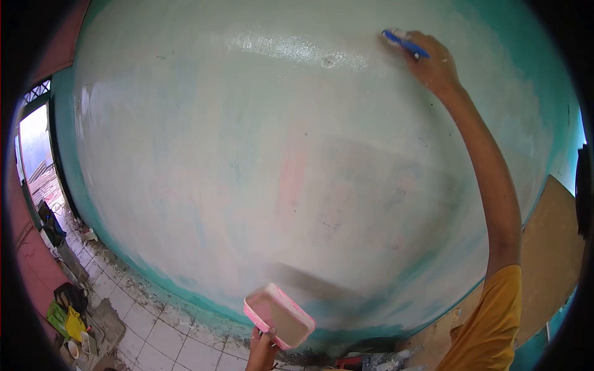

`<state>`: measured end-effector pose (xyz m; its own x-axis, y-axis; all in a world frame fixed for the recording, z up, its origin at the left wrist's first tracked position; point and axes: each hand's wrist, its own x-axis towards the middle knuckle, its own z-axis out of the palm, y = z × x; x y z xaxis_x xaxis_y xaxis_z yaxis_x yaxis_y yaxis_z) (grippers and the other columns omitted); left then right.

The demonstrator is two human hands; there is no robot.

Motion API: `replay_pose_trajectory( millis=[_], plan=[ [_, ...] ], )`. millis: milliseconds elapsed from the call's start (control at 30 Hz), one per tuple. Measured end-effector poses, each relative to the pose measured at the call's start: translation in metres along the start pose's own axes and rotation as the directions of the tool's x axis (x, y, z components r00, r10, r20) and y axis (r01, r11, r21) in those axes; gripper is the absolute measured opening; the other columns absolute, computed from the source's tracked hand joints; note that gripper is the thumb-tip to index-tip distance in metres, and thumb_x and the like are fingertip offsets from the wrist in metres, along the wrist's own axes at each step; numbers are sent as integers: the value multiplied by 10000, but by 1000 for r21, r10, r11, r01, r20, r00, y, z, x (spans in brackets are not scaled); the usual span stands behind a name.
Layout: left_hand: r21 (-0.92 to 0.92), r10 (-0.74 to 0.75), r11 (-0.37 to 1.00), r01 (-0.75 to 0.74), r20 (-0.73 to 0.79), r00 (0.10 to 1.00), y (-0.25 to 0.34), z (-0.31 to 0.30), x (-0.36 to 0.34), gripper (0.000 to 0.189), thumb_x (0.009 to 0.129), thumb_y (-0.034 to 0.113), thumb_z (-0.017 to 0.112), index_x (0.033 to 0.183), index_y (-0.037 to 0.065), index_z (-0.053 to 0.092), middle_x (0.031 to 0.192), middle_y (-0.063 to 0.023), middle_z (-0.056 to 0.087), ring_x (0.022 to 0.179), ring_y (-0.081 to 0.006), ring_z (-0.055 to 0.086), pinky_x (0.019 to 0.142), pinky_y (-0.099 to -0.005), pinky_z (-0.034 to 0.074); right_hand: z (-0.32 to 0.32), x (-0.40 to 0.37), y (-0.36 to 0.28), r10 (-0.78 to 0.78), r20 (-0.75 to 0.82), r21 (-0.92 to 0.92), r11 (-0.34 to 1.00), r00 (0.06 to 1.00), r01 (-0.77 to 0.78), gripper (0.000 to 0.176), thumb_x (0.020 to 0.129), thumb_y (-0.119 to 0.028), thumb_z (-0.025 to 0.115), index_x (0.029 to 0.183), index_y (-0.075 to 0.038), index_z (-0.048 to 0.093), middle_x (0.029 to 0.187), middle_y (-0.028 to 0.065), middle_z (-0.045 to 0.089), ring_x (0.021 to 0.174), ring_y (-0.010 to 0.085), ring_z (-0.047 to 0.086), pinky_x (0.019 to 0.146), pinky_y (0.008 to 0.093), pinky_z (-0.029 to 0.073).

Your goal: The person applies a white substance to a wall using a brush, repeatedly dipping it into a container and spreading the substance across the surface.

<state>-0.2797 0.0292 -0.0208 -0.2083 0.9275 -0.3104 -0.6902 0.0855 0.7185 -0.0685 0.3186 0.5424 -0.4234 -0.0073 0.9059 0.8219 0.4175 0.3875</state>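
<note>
My right hand (435, 62) is raised to the upper right part of the wall (247, 148), its fingers closed round a blue-handled paintbrush (405, 44). Whitish paint smears that hand, and the brush's bristles are hard to make out. Down at the bottom centre, my left hand (264, 347) grips a pink-rimmed rectangular paint tub (279, 314) from below, tilted so its inside shows. Pale paint coats the tub's inside. Whitish paint covers most of the wall, with a wet, shiny streak near the top and green showing round the edges.
A brown board (550, 247) leans at the right. White floor tiles (164, 341), dirty along the wall's foot, run at the lower left. Bags, including a yellow one (75, 323), lie beside the pink wall. A doorway (38, 148) opens at the far left.
</note>
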Motion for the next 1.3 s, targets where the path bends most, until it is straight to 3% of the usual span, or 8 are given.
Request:
replay_pose_trajectory(
  millis=[200,333,533,633,767,1033,1200,1300],
  plan=[
    [260,-74,964,60,45,996,14,-32,7,648,932,494,542,1430,136,334,1115,-50,541,888,-168,531,699,-328,475,11,-83,-69,-160,333,7,986,929,167,134,783,-94,588,909,-106,634,880,102,650,881,305,613,737,437,525],
    [-37,-40,999,40,-8,999,26,-38,10,705,803,282,708,1362,67,335,1246,-130,495,1090,-315,561,834,-505,530,10,-176,-131,-285,654,279,952,701,126,215,791,-129,589,991,-124,668,911,75,654,905,275,630,746,422,545],
    [138,-33,990,31,16,999,48,-33,3,574,950,411,531,1417,130,350,1075,-47,524,853,-156,502,694,-310,458,19,-45,-84,181,474,58,970,861,-236,572,843,-630,592,895,-67,681,896,185,679,862,373,642,786,441,506],
    [198,-35,980,34,3,999,48,-39,8,521,956,325,520,1411,132,355,1070,-55,525,847,-165,518,678,-300,463,23,26,-39,21,-23,-54,998,999,-23,449,880,-505,611,979,-70,667,953,174,688,898,363,647,811,444,512],
    [685,128,691,-233,201,971,30,-69,25,527,941,234,524,1422,139,331,1087,-58,540,890,-189,549,698,-324,488,21,23,-58,-30,38,-124,992,999,34,212,864,-244,602,990,-79,650,946,141,674,921,342,631,810,447,512],
    [-23,-48,999,48,12,999,46,-52,7,717,785,298,725,1352,78,346,1240,-128,498,1095,-310,560,851,-508,527,42,-170,-178,-418,699,326,908,580,262,189,802,-122,594,972,-141,673,964,66,660,881,263,629,721,386,544],
    [-38,-43,998,43,8,999,41,-63,5,732,783,290,730,1367,85,339,1248,-129,500,1108,-308,558,851,-504,532,35,-57,-142,137,555,159,951,820,-266,445,876,-527,613,884,-84,651,763,126,648,744,298,651,715,408,524],
    [88,-67,994,70,-29,997,38,-67,6,601,931,346,569,1436,125,329,1158,-84,553,989,-232,575,705,-360,526,25,38,-85,16,139,-86,996,990,-5,358,899,-419,627,1037,-89,649,962,174,677,904,354,643,799,424,515]
  ],
)
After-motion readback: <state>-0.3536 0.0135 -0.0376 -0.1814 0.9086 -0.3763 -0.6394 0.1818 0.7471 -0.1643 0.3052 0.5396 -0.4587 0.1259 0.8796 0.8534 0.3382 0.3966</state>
